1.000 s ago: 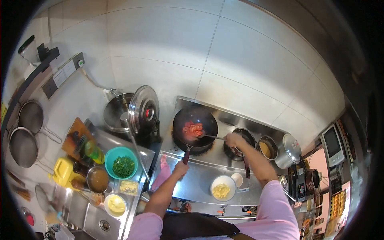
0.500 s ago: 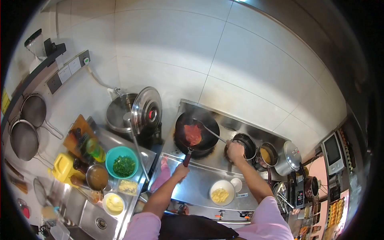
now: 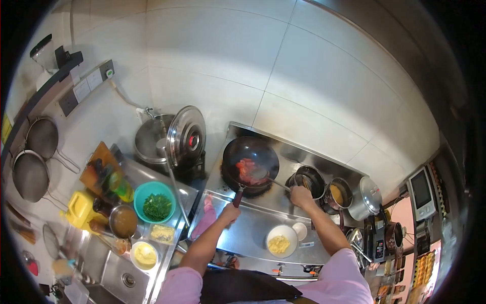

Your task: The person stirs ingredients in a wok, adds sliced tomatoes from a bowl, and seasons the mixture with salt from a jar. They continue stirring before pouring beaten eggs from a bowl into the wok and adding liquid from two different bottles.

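Observation:
On the stove sits a black wok (image 3: 258,148) holding chopped red pieces that look like tomato (image 3: 247,171). My left hand (image 3: 230,214) is closed round the wok's dark handle (image 3: 237,197). A metal ladle (image 3: 280,184) is gripped in my right hand (image 3: 302,195); its blurred head rests among the red pieces, at their right side. Beyond my right hand stands a dark pot (image 3: 315,178). On the steel counter below, between my forearms, is a white bowl (image 3: 273,234) with yellow pieces like scrambled egg (image 3: 278,244), next to a small white cup (image 3: 300,232).
A teal bowl of chopped greens (image 3: 139,198), a white bowl with yellow contents (image 3: 135,263) and a yellow jug (image 3: 80,207) stand left, near the sink (image 3: 119,271). A large lid (image 3: 177,142) leans on a stockpot. A saucepan (image 3: 349,195) and a silver pot (image 3: 365,207) stand right.
The ladle head has come from the wok's far side toward its near right side. The red pieces are more spread out and broken up. My left hand keeps its hold on the handle.

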`<state>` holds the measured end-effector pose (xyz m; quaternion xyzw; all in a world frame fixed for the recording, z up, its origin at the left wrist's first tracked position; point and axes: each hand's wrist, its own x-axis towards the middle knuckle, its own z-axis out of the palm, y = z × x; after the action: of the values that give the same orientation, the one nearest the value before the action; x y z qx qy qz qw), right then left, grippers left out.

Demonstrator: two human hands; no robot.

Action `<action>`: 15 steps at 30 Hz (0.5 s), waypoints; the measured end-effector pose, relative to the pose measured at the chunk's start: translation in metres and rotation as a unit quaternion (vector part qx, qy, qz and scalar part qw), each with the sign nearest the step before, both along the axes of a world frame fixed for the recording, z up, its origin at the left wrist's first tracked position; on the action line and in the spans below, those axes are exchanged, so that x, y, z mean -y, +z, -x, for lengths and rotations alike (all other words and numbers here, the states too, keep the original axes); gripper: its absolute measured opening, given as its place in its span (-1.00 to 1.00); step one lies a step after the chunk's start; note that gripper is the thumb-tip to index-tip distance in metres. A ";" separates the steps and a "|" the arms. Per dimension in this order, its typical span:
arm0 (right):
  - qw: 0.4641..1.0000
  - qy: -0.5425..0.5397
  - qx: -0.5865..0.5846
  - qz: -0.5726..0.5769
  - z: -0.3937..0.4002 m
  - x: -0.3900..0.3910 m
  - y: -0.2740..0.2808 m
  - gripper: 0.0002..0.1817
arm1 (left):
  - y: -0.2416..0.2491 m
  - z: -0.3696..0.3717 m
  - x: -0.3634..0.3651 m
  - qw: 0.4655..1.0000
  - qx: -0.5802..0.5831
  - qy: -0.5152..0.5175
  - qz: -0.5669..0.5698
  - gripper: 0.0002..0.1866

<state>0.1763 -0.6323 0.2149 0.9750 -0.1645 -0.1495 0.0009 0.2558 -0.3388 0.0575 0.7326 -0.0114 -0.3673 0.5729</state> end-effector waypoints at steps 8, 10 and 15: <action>0.991 0.002 0.088 -0.105 -0.008 -0.015 -0.086 -0.72 | -0.018 -0.009 0.001 0.999 -0.014 -0.017 0.031 -0.86; 0.998 -0.012 0.027 -0.050 0.007 -0.024 -0.042 -0.69 | -0.013 -0.011 -0.002 0.999 -0.022 -0.012 0.038 -0.87; 0.999 -0.044 0.029 -0.005 0.003 -0.014 -0.044 -0.66 | -0.013 -0.011 -0.002 0.998 -0.034 -0.031 0.030 -0.86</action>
<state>0.1737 -0.6187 0.1713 0.9707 -0.2067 -0.1216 -0.0152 0.2671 -0.3372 0.0448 0.7015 -0.0254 -0.4093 0.5828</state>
